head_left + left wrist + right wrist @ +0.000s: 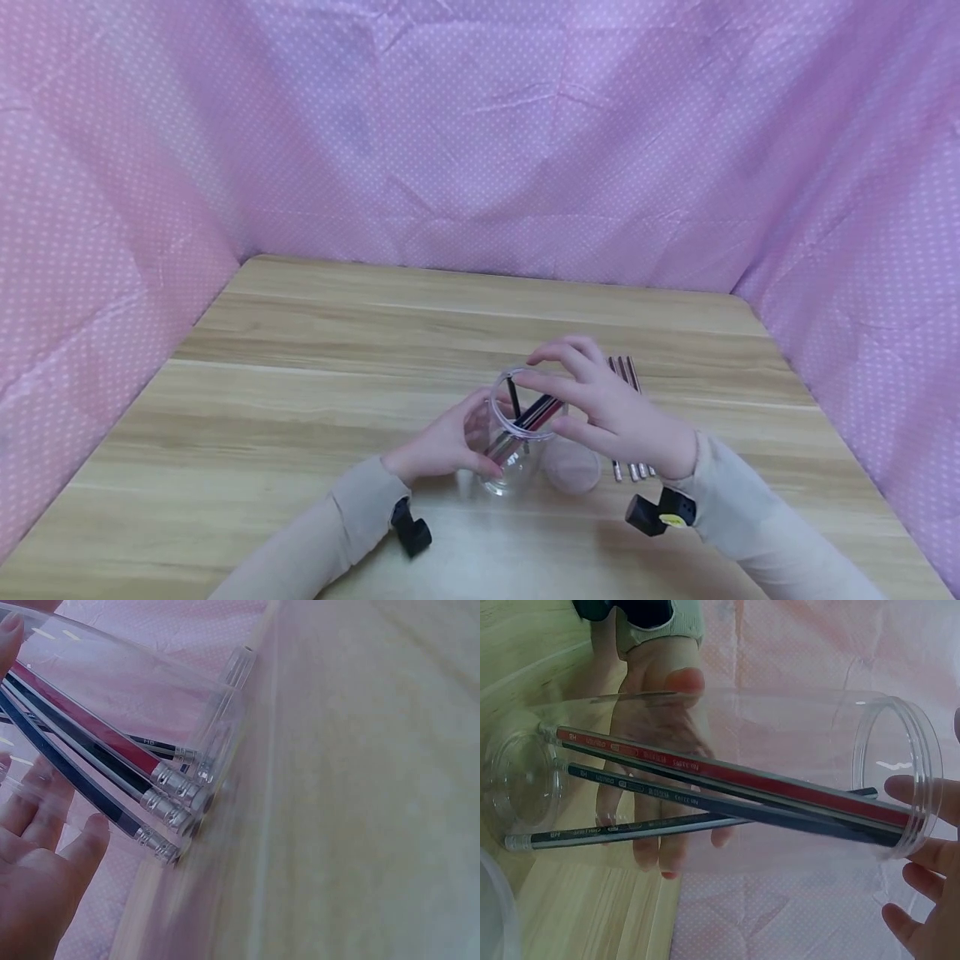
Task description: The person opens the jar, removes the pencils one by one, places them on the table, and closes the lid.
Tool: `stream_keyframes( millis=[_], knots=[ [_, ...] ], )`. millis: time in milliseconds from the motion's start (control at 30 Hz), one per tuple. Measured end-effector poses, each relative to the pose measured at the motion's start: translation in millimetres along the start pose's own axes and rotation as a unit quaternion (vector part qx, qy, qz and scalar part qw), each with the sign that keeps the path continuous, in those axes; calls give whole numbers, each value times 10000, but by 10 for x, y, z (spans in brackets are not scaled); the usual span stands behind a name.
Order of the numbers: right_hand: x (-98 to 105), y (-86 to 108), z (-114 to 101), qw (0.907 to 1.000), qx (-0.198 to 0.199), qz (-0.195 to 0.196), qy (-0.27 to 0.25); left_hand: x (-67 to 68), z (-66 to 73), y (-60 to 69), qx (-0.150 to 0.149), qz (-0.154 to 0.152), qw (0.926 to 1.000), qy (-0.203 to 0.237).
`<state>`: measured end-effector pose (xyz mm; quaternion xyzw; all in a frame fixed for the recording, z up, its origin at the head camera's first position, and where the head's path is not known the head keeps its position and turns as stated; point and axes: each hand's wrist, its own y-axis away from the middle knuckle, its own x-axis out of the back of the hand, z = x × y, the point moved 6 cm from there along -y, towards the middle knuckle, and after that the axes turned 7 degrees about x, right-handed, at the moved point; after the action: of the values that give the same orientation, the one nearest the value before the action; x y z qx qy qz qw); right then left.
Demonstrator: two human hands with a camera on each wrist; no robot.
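A clear plastic jar (504,475) stands on the wooden table, its round mouth upward. Inside lean several pencils: a red pencil (727,774) and dark pencils (630,829), their metal-ended tips at the jar's bottom. My left hand (442,442) grips the jar's side, thumb in front and fingers round the far side; it shows through the clear wall in the right wrist view. Over the mouth spreads my right hand (600,408), fingers apart, near the rim and the pencils' upper ends. Whether its fingertips touch the rim I cannot tell.
A round translucent lid (572,468) lies on the table just right of the jar. Further right, several more pencils (632,375) lie side by side, partly hidden beneath my right hand. Pink dotted cloth (480,142) hangs round the table's back and sides.
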<state>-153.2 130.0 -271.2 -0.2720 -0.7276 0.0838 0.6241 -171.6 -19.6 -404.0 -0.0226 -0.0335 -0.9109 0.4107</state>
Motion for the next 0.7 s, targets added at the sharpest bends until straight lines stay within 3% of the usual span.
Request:
stream_keyframes(
  millis=[300, 700],
  knots=[
    [-22, -41, -34, 9992, 152, 97, 354, -4, -4, 0, 71, -28, 10000, 7],
    [-101, -3, -18, 9988, -82, -198, 441, -22, -16, -9, -35, -53, 10000, 6]
  ],
)
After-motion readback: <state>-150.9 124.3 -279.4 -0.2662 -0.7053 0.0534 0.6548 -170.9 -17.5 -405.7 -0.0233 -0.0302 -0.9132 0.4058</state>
